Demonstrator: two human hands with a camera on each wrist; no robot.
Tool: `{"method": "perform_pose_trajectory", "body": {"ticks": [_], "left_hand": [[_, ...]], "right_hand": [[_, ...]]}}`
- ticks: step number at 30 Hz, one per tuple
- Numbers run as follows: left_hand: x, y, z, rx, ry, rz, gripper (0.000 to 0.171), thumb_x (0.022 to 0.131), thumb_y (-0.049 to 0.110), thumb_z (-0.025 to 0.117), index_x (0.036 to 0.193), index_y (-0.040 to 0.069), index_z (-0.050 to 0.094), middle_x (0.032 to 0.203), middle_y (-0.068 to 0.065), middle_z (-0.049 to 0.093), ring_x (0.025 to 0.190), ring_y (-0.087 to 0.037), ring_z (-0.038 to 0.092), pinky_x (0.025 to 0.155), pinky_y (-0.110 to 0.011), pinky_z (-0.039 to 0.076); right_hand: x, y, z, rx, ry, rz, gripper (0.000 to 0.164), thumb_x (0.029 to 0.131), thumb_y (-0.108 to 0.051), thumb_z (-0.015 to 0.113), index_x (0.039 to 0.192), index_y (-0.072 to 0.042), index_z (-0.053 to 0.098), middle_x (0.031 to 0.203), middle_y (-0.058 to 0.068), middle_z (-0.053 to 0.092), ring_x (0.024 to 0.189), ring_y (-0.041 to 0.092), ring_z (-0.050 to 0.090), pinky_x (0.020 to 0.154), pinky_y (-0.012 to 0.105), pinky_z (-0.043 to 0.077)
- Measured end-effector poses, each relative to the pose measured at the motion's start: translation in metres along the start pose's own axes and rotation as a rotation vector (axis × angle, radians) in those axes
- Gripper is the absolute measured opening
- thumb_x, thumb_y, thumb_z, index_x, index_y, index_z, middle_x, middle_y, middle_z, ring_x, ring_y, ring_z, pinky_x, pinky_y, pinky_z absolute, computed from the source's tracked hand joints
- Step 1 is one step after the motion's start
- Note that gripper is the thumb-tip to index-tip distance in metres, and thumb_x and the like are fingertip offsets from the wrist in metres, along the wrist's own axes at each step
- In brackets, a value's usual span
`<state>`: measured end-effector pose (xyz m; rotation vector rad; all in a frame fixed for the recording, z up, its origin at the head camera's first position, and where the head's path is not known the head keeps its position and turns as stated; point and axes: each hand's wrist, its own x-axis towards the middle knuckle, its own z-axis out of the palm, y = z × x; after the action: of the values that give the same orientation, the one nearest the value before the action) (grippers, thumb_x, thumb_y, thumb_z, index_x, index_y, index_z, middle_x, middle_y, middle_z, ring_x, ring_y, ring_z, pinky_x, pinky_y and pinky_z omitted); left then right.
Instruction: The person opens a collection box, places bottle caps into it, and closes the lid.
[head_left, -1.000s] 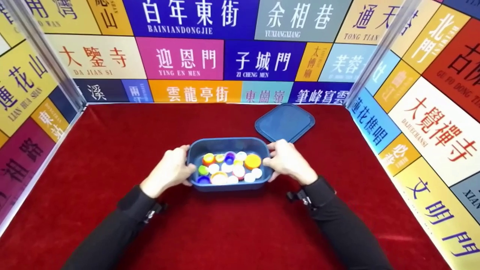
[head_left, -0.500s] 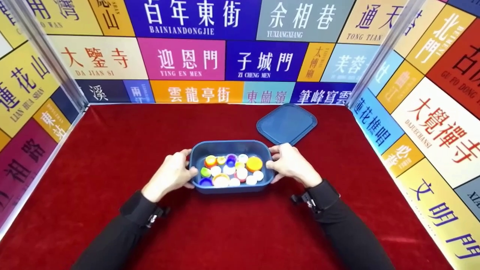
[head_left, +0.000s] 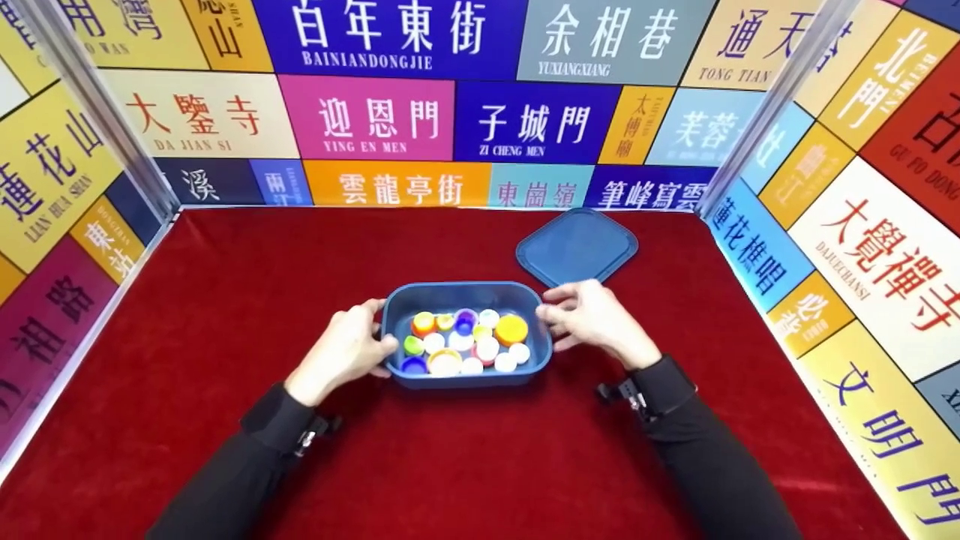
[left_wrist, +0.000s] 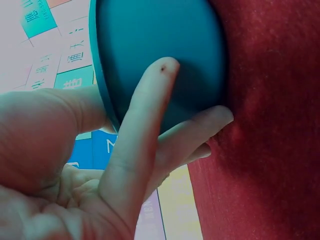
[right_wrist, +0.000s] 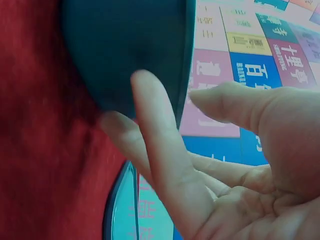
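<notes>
In the head view a blue rectangular box (head_left: 469, 381) rests on the red cloth, with several coloured bottle caps (head_left: 512, 328) inside, mostly white, orange, yellow, blue and green. My left hand (head_left: 341, 349) grips the box's left end. In the left wrist view its thumb goes over the rim, while the index fingertip (left_wrist: 167, 67) lies against the outer wall (left_wrist: 195, 45). At the right end, my right hand (head_left: 596, 322) has loosened fingers. The right wrist view shows its thumb (right_wrist: 225, 102) apart from the rim and its extended fingers close to the wall; whether they touch, I cannot tell.
A flat blue lid (head_left: 577, 247) lies behind the box to the right, near the back edge. Red cloth (head_left: 480, 465) covers the table. Colourful panels with printed characters (head_left: 375, 116) enclose the back and both sides, joined by metal corner posts.
The box shifted slightly toward me and settled on the cloth. In the last half second my right hand loosened its hold, its thumb lifting off the rim; the left hand kept its grip.
</notes>
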<state>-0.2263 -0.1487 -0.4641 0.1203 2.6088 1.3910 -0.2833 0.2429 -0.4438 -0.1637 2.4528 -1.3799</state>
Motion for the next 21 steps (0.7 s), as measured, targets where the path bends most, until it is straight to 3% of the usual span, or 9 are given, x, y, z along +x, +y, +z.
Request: {"method": "perform_pose_trajectory", "body": {"ticks": [7,14,21], "left_hand": [[0.0,0.0,0.0,0.03,0.004,0.008,0.073,0.107,0.004,0.074,0.172,-0.01,0.043,0.139,-0.037,0.078,0.093,-0.036,0.091,0.066,-0.036,0.073],[0.0,-0.001,0.001,0.036,0.008,0.008,0.074,0.108,0.006,0.074,0.173,-0.008,0.042,0.142,-0.036,0.077,0.098,-0.037,0.091,0.068,-0.036,0.074],[0.0,-0.001,0.002,0.047,0.021,0.014,0.072,0.107,0.005,0.074,0.171,-0.009,0.045,0.138,-0.036,0.079,0.095,-0.036,0.091,0.067,-0.036,0.074]], "right_hand": [[0.025,0.009,-0.026,-0.006,0.111,-0.091,0.054,0.113,-0.02,0.077,0.16,0.002,0.064,0.142,0.031,0.08,0.115,0.042,0.088,0.089,0.043,0.076],[0.055,0.018,-0.054,-0.286,0.24,-0.162,0.062,0.111,-0.032,0.08,0.163,-0.004,0.063,0.158,0.023,0.073,0.14,0.044,0.077,0.12,0.06,0.064],[0.084,0.03,-0.079,-0.433,0.276,-0.171,0.082,0.107,-0.042,0.083,0.171,0.0,0.052,0.172,0.031,0.054,0.155,0.052,0.059,0.132,0.065,0.051]]}}
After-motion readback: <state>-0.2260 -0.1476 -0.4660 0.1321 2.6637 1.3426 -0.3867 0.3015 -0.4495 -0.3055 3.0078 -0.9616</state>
